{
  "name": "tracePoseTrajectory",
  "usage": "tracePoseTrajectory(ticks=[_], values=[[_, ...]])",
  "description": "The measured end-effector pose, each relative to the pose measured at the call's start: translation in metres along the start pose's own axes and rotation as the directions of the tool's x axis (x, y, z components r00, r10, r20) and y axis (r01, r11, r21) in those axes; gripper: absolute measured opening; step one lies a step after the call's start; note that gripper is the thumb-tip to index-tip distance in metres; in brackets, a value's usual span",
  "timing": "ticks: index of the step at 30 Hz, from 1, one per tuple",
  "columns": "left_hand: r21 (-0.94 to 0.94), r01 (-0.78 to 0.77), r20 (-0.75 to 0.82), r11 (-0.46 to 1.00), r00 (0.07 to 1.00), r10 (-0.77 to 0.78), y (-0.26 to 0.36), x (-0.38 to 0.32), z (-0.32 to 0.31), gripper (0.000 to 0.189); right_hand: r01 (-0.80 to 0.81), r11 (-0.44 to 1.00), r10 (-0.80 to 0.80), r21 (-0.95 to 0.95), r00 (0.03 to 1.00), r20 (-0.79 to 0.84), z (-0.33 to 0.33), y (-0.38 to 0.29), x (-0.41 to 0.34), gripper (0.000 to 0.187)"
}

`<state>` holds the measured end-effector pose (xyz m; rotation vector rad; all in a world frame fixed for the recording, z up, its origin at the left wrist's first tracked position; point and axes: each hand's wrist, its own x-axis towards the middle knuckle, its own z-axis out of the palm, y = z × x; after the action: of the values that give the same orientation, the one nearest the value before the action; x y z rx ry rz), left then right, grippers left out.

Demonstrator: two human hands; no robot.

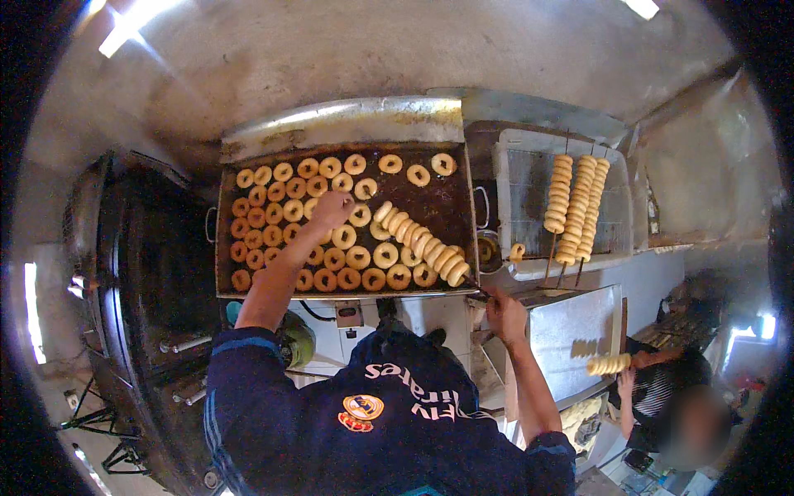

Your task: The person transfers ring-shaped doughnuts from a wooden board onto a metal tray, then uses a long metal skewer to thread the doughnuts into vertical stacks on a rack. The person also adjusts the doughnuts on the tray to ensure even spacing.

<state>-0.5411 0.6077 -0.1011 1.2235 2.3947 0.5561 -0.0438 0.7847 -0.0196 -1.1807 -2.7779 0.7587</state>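
Note:
A wide rectangular metal frying pan [462, 130] in front of me holds dark oil with many dough rings [386, 254] in it, packed in rows at the left and centre. My right hand [505, 316], beyond the pan's near right corner, grips the end of a skewer [469, 281]. A row of pale dough rings [422, 240] is threaded on it, slanting up and left over the oil. Over the middle of the pan is my left hand [334, 209], fingers bent together beside a single ring [359, 215]. Whether those fingers hold anything is unclear.
Right of the pan, a translucent plastic tray [504, 186] bears three loaded skewers [577, 204] and a loose dough piece [517, 252]. A metal-topped table [570, 335] stands nearer. Another person [657, 378] there holds a ring-loaded skewer [608, 364]. A green gas cylinder [298, 341] sits below.

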Motion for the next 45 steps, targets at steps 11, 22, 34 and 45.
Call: tracePoseTrajectory(ticks=[11,22,34,45], values=[[-0.012,-0.031,-0.093,0.999,0.995,0.029,-0.084,0.060,-0.037,0.033,0.009,0.959,0.006,0.284,0.999,-0.050,0.101,-0.010,0.055,0.037],[0.254,0.230,-0.040,0.939,0.973,-0.228,-0.108,0.100,-0.045,0.030,-0.029,0.997,0.029,0.076,1.000,-0.009,0.065,-0.040,0.061,0.032],[-0.069,-0.144,-0.079,0.987,0.987,0.138,0.002,-0.017,-0.140,0.025,0.046,0.884,0.060,0.464,0.975,-0.212,0.101,0.049,0.030,0.022],[0.017,0.002,-0.201,1.000,0.979,0.001,0.009,-0.029,0.024,0.023,-0.008,0.991,0.008,-0.133,1.000,0.001,-0.015,0.024,-0.027,0.015]])
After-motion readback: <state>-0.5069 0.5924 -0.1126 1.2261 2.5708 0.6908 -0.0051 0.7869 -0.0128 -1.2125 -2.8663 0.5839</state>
